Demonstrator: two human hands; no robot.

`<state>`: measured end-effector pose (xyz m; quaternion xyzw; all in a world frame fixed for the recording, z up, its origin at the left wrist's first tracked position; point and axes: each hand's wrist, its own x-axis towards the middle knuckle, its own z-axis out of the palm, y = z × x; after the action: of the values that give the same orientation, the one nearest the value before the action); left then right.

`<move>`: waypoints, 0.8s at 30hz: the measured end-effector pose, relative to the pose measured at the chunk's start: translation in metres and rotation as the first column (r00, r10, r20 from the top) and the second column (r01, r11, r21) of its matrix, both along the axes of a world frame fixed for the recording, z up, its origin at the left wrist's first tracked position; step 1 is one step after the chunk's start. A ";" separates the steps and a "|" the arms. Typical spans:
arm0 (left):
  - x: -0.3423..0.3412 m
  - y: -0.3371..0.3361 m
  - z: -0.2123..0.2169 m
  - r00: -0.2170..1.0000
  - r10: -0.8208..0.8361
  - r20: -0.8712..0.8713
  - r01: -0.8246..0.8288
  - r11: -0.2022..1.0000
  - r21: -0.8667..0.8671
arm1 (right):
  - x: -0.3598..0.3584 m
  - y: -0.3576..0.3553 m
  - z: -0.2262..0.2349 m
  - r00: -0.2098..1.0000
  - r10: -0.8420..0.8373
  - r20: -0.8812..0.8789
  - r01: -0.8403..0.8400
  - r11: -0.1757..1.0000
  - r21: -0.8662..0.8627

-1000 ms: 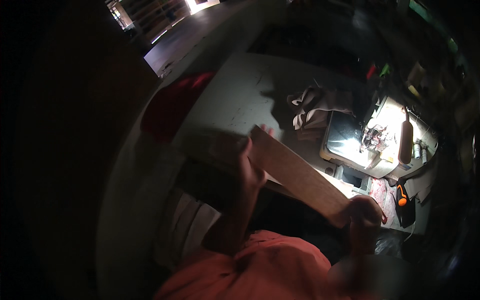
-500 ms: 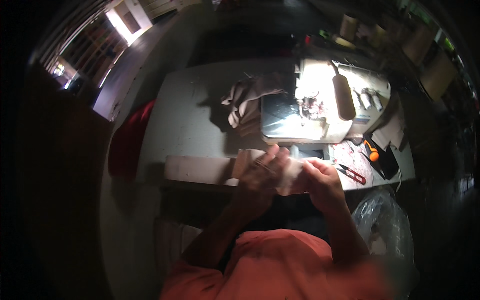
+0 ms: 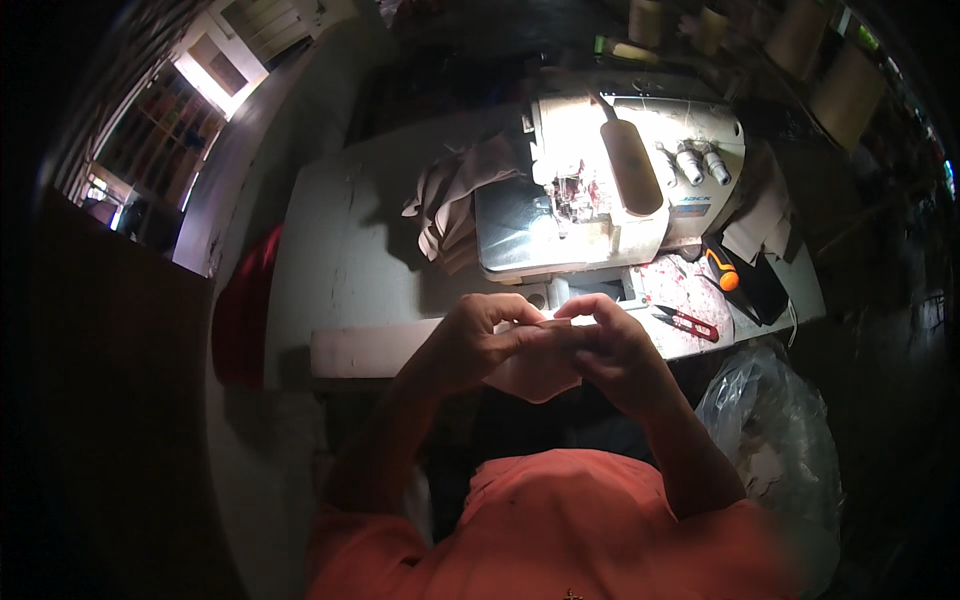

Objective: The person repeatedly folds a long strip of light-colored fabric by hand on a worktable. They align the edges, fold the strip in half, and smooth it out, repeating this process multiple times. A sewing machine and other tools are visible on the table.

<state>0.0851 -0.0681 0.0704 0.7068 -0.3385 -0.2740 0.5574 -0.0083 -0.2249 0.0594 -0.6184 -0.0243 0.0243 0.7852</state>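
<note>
Between my two hands hangs a small pale piece of fabric (image 3: 535, 375), held by its upper edge just in front of the table's front edge. My left hand (image 3: 480, 335) pinches that edge with thumb and forefinger. Close beside it, my right hand (image 3: 615, 350) grips the same edge, its fingers curled. Right behind my hands stands a white sewing machine (image 3: 690, 225), brightly lit around its needle area. A crumpled heap of pale fabric (image 3: 455, 195) lies against the machine's left side.
Red-handled thread snips (image 3: 688, 323) lie on a speckled cloth (image 3: 690, 285) at right, near an orange-and-black tool (image 3: 722, 270). A clear plastic bag (image 3: 775, 430) hangs by the table's right front. A long pale strip (image 3: 365, 350) runs along the front edge. Thread cones (image 3: 645, 22) stand behind.
My left hand, blurred over the fabric before, now pinches its edge beside my right hand. The fabric now hangs down between both hands. The whole view has shifted slightly.
</note>
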 end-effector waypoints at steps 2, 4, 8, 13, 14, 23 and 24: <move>0.001 0.000 0.009 0.998 0.065 -0.003 -0.065 0.994 0.088 | 0.000 -0.002 -0.008 0.992 0.029 -0.122 -0.033 0.999 -0.027; 0.001 -0.001 0.015 0.988 0.148 -0.049 -0.139 0.978 0.154 | 0.001 -0.001 -0.011 0.974 0.048 -0.221 -0.035 0.997 0.064; 0.004 -0.005 0.011 0.980 0.198 -0.011 -0.194 0.968 0.160 | 0.003 0.002 -0.011 0.985 -0.003 -0.173 0.019 0.995 0.096; 0.018 -0.022 0.009 0.964 0.255 0.077 -0.263 0.956 0.126 | 0.020 -0.006 -0.017 0.984 -0.068 -0.166 0.077 0.996 0.046; 0.027 -0.028 -0.001 0.933 0.256 0.252 -0.299 0.943 0.148 | 0.028 -0.007 -0.025 0.984 -0.123 -0.126 0.133 0.989 0.070; 0.053 -0.046 -0.034 0.556 0.016 0.831 -0.167 0.982 0.092 | 0.040 -0.004 -0.053 0.944 -0.321 -0.081 0.329 0.934 0.137; 0.054 -0.045 -0.030 0.570 0.022 0.821 -0.185 0.977 0.103 | 0.040 -0.004 -0.055 0.945 -0.319 -0.071 0.324 0.943 0.071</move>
<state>0.1388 -0.1129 0.0402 0.8185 -0.4890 0.0861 0.2890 0.0314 -0.2288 0.0046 -0.5802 0.0991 -0.0870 0.8037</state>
